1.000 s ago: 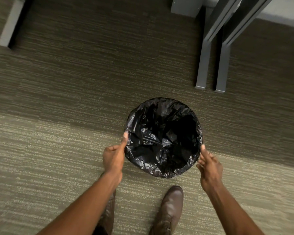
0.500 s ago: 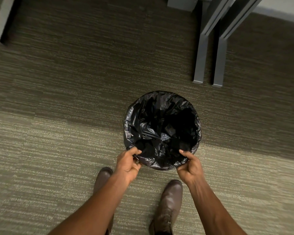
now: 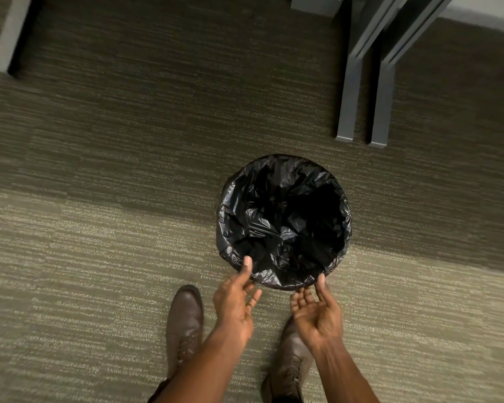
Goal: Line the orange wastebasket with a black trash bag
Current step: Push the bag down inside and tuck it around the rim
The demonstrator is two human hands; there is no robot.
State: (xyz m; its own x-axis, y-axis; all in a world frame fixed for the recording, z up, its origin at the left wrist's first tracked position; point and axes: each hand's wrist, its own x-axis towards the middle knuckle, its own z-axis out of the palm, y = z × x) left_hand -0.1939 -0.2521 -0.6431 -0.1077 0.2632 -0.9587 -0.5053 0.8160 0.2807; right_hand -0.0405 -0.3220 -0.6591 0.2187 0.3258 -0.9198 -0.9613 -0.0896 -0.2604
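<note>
A black trash bag [image 3: 284, 222] lines a round wastebasket standing on the carpet; the bag is folded over the whole rim, so no orange shows. My left hand [image 3: 236, 301] hovers at the near left of the rim, fingers apart, thumb tip over the bag's edge. My right hand [image 3: 317, 311] is at the near right of the rim, palm up and fingers spread, holding nothing.
Two grey metal furniture legs [image 3: 361, 82] stand just beyond the basket to the right. Another grey leg [image 3: 9, 36] is at the far left. My brown boots [image 3: 184, 324] stand on the striped carpet just below the basket.
Both hands let go of the bag's near rim and pulled back slightly toward me with their fingers spread. The basket has stayed in place.
</note>
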